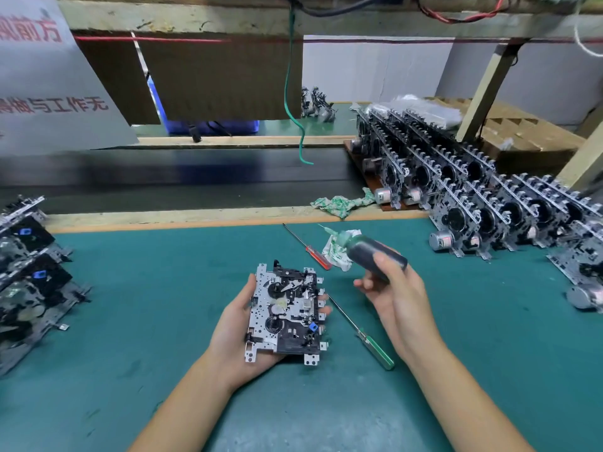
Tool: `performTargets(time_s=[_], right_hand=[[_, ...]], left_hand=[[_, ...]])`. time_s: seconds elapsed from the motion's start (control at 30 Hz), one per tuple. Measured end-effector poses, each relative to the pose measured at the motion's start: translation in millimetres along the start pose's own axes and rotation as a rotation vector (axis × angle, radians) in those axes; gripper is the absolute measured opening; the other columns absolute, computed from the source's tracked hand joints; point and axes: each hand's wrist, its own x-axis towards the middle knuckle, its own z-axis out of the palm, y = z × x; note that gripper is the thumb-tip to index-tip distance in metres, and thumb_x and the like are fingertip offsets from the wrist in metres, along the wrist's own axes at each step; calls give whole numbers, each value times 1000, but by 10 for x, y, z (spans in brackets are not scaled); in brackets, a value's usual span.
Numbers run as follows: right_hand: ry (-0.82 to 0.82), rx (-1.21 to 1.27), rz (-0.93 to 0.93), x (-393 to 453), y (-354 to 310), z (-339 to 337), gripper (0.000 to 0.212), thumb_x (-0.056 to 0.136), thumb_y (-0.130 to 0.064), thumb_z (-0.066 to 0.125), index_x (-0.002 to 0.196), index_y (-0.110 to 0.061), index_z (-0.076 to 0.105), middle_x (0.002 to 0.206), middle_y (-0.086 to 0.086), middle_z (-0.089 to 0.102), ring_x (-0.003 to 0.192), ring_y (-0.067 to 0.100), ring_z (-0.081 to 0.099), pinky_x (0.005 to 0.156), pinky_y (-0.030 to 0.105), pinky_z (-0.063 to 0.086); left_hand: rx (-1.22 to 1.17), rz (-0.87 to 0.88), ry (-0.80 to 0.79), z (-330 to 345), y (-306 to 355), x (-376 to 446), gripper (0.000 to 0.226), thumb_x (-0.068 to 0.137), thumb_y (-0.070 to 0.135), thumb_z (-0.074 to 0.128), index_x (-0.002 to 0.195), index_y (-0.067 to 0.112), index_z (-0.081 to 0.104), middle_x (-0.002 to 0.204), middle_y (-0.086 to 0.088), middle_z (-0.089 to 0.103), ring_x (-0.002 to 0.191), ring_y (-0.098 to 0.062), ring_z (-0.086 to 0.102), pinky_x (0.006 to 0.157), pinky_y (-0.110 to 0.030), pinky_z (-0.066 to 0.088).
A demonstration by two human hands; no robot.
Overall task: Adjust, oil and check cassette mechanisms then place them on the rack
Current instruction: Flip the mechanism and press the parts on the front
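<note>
So the cassette mechanism [285,313] is sitting flat in the left hand [239,324], palm under it and fingertips curling up around its right edge, held just above the near middle of the green tabletop [130,321]. It's a silvery perforated metal plate with mounting tabs sticking out at the corners, two round reel hubs down the middle, a black plastic section along the right and far side, and a tiny blue bit near the lower right. The right hand [391,288] is wrapped around a dark oil bottle [375,251] with a green cap and a thin needle tip pointing far-left, a bit off to the right of the mechanism and not touching it. On the tabletop between them lies a green-handled screwdriver [375,349], and farther back a red-handled screwdriver [308,247] next to a crumpled green-printed rag [332,252]. Rows of finished mechanisms [473,190] stand on edge at the far right, and another stack of mechanisms [29,272] sits at the left edge.
</note>
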Motion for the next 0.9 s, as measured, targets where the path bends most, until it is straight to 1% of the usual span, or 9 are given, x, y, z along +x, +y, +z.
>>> performTargets(time_s=[0.07, 0.13, 0.23, 0.33, 0.4, 0.5, 0.57, 0.77, 0.9], right_hand=[[63, 327, 139, 15, -29, 44, 16, 71, -22, 64, 83, -11, 65, 62, 0, 49, 44, 6, 39, 50, 19, 47], [136, 443, 189, 38, -56, 56, 13, 67, -22, 67, 73, -13, 61, 61, 0, 52, 40, 5, 33, 40, 16, 40], [132, 340, 201, 26, -41, 56, 24, 64, -30, 71, 73, -14, 55, 60, -1, 55, 38, 3, 31, 34, 14, 32], [101, 128, 160, -18, -13, 64, 34, 64, -42, 69, 71, -11, 55, 53, -1, 44, 37, 5, 34, 33, 17, 30], [114, 8, 106, -36, -7, 70, 40, 63, -46, 68, 70, -11, 51, 49, -2, 38, 36, 7, 35, 32, 17, 29], [133, -45, 44, -38, -12, 63, 34, 78, -36, 64, 67, -12, 42, 42, -6, 35, 33, 7, 33, 32, 18, 28], [121, -63, 31, -41, -17, 65, 31, 85, -29, 61, 66, -12, 42, 41, -7, 37, 33, 7, 34, 31, 19, 29], [90, -169, -2, -53, -10, 77, 28, 88, -25, 60, 69, -10, 47, 45, -4, 45, 33, 8, 38, 34, 20, 34], [90, -214, -13, -54, -1, 76, 28, 90, -24, 59, 70, -8, 47, 45, -5, 44, 34, 9, 39, 33, 22, 36]], left_hand=[[1, 2, -3, -11, 0, 4, 68, 88, 54, 39, 118, -2, 64, 129, -28, 55, 115, -45, 56, 94, -57, 46], [2, 2, -6, -14, 2, 9, 68, 88, 54, 39, 119, -2, 64, 130, -28, 54, 115, -45, 56, 93, -57, 47], [-1, -5, -10, -11, 3, 14, 68, 88, 54, 40, 119, -2, 63, 130, -28, 54, 115, -45, 56, 92, -57, 48], [-1, -9, -9, -1, 4, 11, 68, 87, 54, 41, 118, -1, 64, 129, -28, 55, 114, -45, 57, 91, -57, 49], [-2, -8, -5, -3, 6, 11, 67, 87, 54, 41, 117, -1, 65, 129, -28, 56, 113, -45, 58, 91, -57, 49], [4, -10, 1, -2, 3, 11, 67, 88, 54, 41, 118, -1, 65, 129, -27, 56, 113, -44, 58, 92, -57, 47], [1, -11, 8, -1, 4, 13, 67, 88, 54, 40, 117, -1, 65, 128, -28, 56, 113, -45, 58, 93, -57, 47], [-18, -19, 4, -7, 4, 13, 68, 90, 55, 38, 117, -2, 65, 129, -28, 55, 113, -45, 58, 91, -59, 48], [-11, -18, -2, -10, 4, 14, 67, 88, 54, 41, 118, -1, 64, 130, -28, 55, 114, -45, 57, 90, -57, 50]])
